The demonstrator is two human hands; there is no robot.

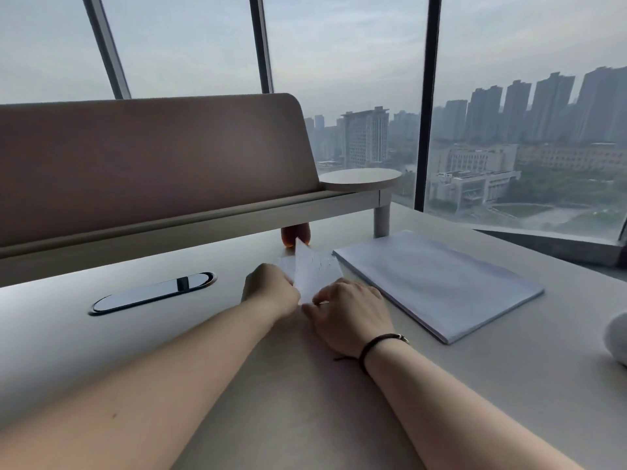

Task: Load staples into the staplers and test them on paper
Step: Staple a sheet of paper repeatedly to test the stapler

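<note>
Two bare forearms are reaching away from the camera across the pale desk [509,385], meeting near its middle. The left hand [271,293] is curling its fingers around the near left edge of a small sheet of white paper [314,269], and the right hand [349,313], wearing a dark cord bracelet [376,346] at the wrist, is pinching the same sheet at its near corner with bent fingers. The paper is standing tilted up off the desk between the two hands, its far tip pointing toward the back of the desk; faint marks are showing on it, too blurred to read.

Taking that held paper as the landmark: just to its right a thick stack of white sheets [437,283] is lying flat on the desk, close to it though whether they touch is unclear. Just beyond its far tip, an orange-brown object [293,234] is sitting under the raised shelf [203,215], mostly hidden, so I cannot tell what it is. Well to its left, a dark oval cable port [152,293] is set into the desk surface. Behind it, a brown divider panel [152,164] is rising above the shelf, with a round tray [359,179] at the shelf's right end. Far to its right, at the frame edge, part of a pale rounded object [617,337] is showing. Beyond everything, large windows [526,96] are looking out on hazy tower blocks.
</note>
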